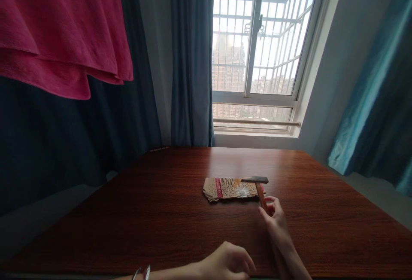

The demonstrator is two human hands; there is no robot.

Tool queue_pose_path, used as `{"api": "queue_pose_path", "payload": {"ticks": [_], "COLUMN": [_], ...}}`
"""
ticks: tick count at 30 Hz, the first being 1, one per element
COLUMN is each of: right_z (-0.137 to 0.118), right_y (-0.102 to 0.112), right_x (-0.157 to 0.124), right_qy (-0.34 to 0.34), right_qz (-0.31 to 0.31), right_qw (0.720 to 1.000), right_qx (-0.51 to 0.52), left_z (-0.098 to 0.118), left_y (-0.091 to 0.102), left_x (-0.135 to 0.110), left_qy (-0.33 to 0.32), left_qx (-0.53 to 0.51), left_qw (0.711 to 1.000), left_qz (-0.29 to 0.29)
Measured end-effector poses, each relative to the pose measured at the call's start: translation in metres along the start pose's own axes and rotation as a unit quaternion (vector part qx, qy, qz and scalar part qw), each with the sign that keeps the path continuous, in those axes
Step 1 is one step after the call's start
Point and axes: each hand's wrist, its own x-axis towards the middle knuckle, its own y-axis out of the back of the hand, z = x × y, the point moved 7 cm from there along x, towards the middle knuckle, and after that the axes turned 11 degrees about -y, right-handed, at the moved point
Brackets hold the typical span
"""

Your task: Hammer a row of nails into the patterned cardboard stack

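My right hand (273, 217) is closed round the wooden handle of a hammer (261, 194), thumb and fingers gripping it low down. The dark hammer head is level over the right part of a stack of cardboard (228, 189); whether it touches cannot be told. That cardboard is full of small holes, with a red band on its left part and a shiny clear patch near the right. Several nails (226, 181) stand in a row along its far edge. Nearer me, my left hand (230, 260) is curled, its fingertips turned down and what they may hold hidden.
A brown wooden table (154, 220) lies under the work. Behind it are a barred window (251, 56) and blue curtains (191, 56). A pink towel (64, 35) hangs at the upper left. A bracelet (141, 272) circles my left wrist.
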Motion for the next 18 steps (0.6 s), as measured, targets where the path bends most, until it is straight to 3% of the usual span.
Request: {"api": "queue_pose_path", "payload": {"ticks": [2,5,9,13,18], "right_z": [0.005,0.015,0.031,0.043,0.047], "right_y": [0.020,0.046,0.063,0.068,0.066], "right_x": [0.014,0.032,0.047,0.055,0.066], "right_qy": [-0.004,-0.011,-0.018,-0.005,0.013], "right_qz": [0.026,0.047,0.053,0.067,0.083], "right_qw": [0.998,0.988,0.973,0.963,0.944], "right_qx": [-0.056,-0.144,-0.224,-0.261,-0.318], "left_z": [0.002,0.004,-0.003,-0.021,-0.051], "left_y": [0.018,0.063,0.125,0.173,0.200], "left_x": [-0.005,-0.011,-0.013,-0.012,-0.004], "left_qy": [-0.006,-0.028,-0.067,-0.083,-0.069], "left_qx": [0.046,0.114,0.209,0.297,0.371], "left_qw": [0.997,0.977,0.938,0.905,0.892], "left_qz": [0.058,0.179,0.268,0.292,0.247]}}
